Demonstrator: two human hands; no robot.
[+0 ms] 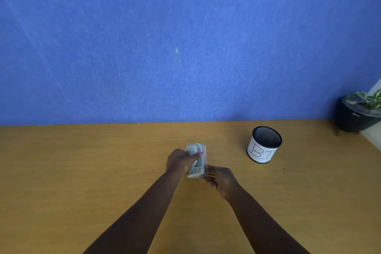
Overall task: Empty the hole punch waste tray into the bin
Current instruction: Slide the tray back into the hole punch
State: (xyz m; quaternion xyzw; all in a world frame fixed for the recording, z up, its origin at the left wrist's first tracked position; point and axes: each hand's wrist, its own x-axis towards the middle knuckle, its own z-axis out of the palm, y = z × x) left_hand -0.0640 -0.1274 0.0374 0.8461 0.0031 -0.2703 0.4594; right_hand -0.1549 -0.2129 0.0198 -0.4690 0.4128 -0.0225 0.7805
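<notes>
- Both bare forearms come up from the bottom edge and meet just below the middle of the frame, over a smooth, tan wooden desk (82,171) with a faint grain.
- The left hand (178,161) is wrapped around the hole punch (196,161), a small pale grey, blocky piece that looks like plastic; it is turned on its side, long axis running toward the wall.
- Left fingers are curled tight on the punch body, one fingertip with a pink nail lying across its top face.
- Along the punch's right flank there's a flat, clear-looking strip, the waste tray (204,155), sitting against the body. Whether it is latched or partly loose, I can't tell.
- The right hand (221,179) is at the near end of the punch, fingers closed in a pinch on the lower corner where the tray ends. It is blurry there, so which part they grip is unclear.
- To the right of centre stands the bin (264,145): a short round cup of black wire mesh, wrapped in a white paper band with hand-drawn letters. It is well apart from the hands, mouth up.
- Filling the upper half is a blue felt-like partition (165,37), fuzzy and matte.
- At the far right edge, a dark rounded plant pot (350,119) on little legs, with green-and-white leaves.
</notes>
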